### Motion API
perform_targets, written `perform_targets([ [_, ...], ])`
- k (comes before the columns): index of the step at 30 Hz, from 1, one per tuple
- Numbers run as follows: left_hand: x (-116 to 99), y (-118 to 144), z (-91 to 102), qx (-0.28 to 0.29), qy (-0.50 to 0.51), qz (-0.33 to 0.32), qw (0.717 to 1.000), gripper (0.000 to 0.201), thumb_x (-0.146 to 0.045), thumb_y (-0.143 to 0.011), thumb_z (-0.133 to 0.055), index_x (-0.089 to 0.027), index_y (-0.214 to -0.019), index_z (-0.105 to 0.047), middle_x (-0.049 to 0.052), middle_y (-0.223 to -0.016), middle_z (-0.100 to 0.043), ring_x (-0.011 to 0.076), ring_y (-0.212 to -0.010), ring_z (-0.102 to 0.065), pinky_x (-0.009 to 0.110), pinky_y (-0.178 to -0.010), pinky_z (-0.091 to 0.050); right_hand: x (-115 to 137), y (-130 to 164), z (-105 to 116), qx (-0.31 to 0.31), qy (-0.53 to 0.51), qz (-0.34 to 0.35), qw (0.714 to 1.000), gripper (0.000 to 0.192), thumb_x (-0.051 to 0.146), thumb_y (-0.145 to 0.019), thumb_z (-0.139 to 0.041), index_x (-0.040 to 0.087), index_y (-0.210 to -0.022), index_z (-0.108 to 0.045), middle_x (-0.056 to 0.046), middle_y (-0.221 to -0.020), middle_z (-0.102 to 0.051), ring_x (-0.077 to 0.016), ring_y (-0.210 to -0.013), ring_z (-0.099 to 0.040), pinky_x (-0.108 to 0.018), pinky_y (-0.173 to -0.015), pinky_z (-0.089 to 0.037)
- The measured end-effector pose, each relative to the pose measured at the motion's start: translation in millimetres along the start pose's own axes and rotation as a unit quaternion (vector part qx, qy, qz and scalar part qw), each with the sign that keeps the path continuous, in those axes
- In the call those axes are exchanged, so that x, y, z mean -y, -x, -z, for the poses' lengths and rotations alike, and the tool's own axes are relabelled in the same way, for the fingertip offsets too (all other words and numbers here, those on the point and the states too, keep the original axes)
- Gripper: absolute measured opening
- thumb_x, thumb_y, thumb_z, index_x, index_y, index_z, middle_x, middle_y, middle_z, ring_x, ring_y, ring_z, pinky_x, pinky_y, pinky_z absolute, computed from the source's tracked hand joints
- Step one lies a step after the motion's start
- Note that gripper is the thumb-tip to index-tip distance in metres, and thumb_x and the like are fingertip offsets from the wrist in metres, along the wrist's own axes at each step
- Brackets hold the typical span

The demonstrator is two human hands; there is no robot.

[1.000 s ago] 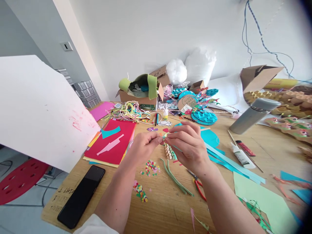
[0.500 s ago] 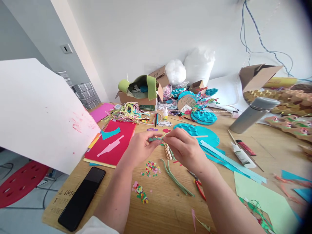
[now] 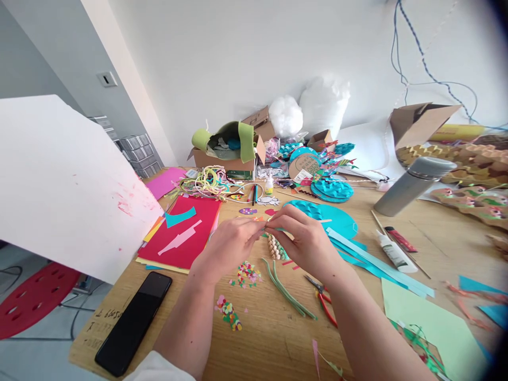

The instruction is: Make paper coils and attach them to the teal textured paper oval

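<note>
While both hands meet above the middle of the table [image 3: 273,346], fingertips pinched together, we note left hand [image 3: 226,244] and right hand [image 3: 305,241] gripping one small piece [image 3: 265,226], nearly all finger-covered; its form we cannot make out. Just beneath: two twisted coils, one cream [image 3: 272,247], one green. Toward the near edge: slim, pale-green cords [image 3: 296,304], gently curved, count unclear; one red-handled tool [image 3: 319,290]; two confetti heaps [image 3: 248,275]. Near left corner: one black phone [image 3: 135,323].
</note>
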State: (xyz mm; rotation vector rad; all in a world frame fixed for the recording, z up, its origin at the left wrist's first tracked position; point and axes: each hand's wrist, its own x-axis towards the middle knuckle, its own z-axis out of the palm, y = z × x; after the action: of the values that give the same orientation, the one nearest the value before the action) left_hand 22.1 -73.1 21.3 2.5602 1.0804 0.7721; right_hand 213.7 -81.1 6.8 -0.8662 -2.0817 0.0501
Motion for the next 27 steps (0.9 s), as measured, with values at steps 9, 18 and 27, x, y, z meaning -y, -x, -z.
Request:
perform_targets([
  [9,0.9,-1.6,-2.5,-0.001,-0.030,-0.004,1.000,0.023,-0.016,-0.095,-0.044,-0.016,-0.098,-0.067,0.007,-0.083,-0.068,0.0174,-0.075,-0.063,0.026,-0.066,-0.042,1.7,-1.9,5.1,-0.014,0.081,0.018,0.996,0.006,0.020,-0.092,-0.058,0.019,-0.089,-0.063,-0.007,-0.087,-0.064,-0.0209,-0.085,-0.054,-0.036,-0.073,-0.042],
  [18,-1.3,-3.5,-5.2,-0.029,0.115,0.093,0.989,0.029,-0.032,-0.096,-0.044,-0.018,-0.083,-0.066,0.001,-0.066,-0.060,0.0143,-0.062,-0.053,0.025,-0.057,-0.032,6.3,1.0,1.1,-0.039,0.150,0.065,0.986,0.015,0.010,-0.091,-0.053,0.020,-0.085,-0.063,-0.006,-0.083,-0.061,-0.0218,-0.084,-0.049,-0.038,-0.073,-0.037],
  [27,0.0,-1.3,12.3,0.035,0.420,0.179,0.889,0.035,-0.046,-0.083,-0.060,-0.014,-0.070,-0.065,-0.004,-0.053,-0.043,0.0082,-0.050,-0.037,0.023,-0.048,-0.027,10.6,2.3,2.8,-0.053,0.108,0.163,0.979,0.019,0.005,-0.090,-0.052,0.019,-0.097,-0.061,-0.006,-0.089,-0.067,-0.0221,-0.101,-0.059,-0.040,-0.086,-0.044],
])
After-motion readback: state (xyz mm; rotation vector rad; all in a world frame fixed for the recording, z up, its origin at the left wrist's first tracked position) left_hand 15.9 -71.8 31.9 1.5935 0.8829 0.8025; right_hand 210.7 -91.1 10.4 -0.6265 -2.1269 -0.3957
